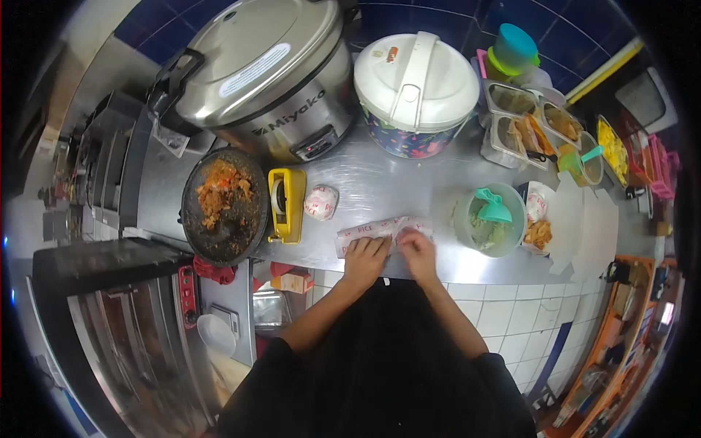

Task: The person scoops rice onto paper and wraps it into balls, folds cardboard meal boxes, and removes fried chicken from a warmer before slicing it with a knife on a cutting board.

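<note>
White wrapping paper (pixel 363 229) printed with red "RICE" lettering lies on the steel counter in front of me. My left hand (pixel 367 259) rests on its near side, fingers stretched over the paper. At the paper's right part, my right hand (pixel 418 255) is closed in a pinch on it, slightly blurred. Whatever the paper may contain is hidden. Beyond my left hand sits a round wrapped bundle (pixel 320 202) in the same print. Next to it stands a yellow tape dispenser (pixel 290 206).
A stone mortar (pixel 224 248) with reddish food stands left. Behind are a Miyako rice cooker (pixel 285 120) and a white-lidded container (pixel 412 95). To the right are a tub (pixel 491 237) with a green scoop (pixel 493 206), an open food box (pixel 539 212) and metal trays (pixel 504 150).
</note>
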The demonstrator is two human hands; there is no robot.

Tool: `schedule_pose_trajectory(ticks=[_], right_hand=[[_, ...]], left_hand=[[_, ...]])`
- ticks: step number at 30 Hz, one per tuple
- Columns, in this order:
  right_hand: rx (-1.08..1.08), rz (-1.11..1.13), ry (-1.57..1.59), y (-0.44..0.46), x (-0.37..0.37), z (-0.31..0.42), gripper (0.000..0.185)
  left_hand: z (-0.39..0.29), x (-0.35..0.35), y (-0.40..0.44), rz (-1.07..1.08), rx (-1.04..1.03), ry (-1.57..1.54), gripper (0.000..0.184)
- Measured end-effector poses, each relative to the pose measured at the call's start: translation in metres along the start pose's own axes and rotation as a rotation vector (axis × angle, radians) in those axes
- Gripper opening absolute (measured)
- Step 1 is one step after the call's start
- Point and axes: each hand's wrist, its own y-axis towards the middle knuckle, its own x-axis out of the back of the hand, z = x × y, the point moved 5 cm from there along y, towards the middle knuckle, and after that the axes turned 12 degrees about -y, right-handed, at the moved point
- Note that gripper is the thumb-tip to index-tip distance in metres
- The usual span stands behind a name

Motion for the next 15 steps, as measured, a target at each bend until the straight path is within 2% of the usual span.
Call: schedule_pose_trajectory(ticks=[3,6,8,10,12,15], right_hand=[[-0.278,-0.338,0.059,0.019,0.045,-0.016,0.039],[0.138,-0.618,-0.575,0.018,0.048,0.077,0.046],[0.422,-0.430,-1.082,0.016,0.039,0.126,0.042],[0.659,-0.238,-1.318,0.013,0.033,0.128,0.038],[0.847,-0.074,-1.280,0.012,0.040,0.103,0.035],[0.846,0.067,-1.301,0.006,0.048,0.082,0.029]], left_hand=[[0.002,-0.004,-0.006,-0.005,0.000,0.003,0.041],[0.006,-0.005,-0.007,-0.012,0.015,-0.013,0.041],[0.005,-0.003,-0.008,-0.017,0.008,-0.026,0.040],[0.005,0.001,-0.006,-0.022,-0.019,-0.033,0.040],[0.013,0.004,-0.006,-0.061,0.015,-0.039,0.039],[0.033,0.003,-0.020,-0.048,0.040,-0.025,0.037]])
